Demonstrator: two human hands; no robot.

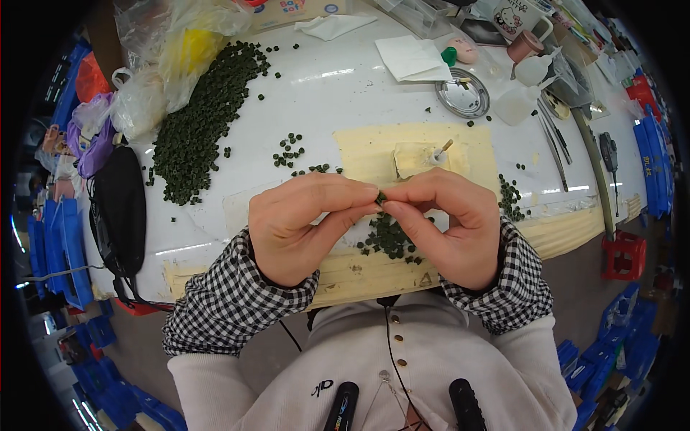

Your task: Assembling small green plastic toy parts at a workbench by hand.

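Between the fingertips of both hands is a small dark green part (380,197), mostly covered by the fingers. My left hand (302,223) pinches it from the left, thumb and forefinger together. From the right, my right hand (453,223) pinches the same part. Just below the fingertips lies a small heap of like green parts (390,238) near the table's front edge. Beyond the hands, a small white bottle (437,155) with a brown stick in it stands on a yellow block (410,159). My forearms wear black-and-white checked sleeve covers.
A large pile of green parts (208,122) spreads at the left, beside plastic bags (140,100) and a black pouch (118,208). A round metal dish (463,97) lies at the far right, near white squeeze bottles (519,105). Tweezers (552,149) and a screwdriver (609,154) lie farther right.
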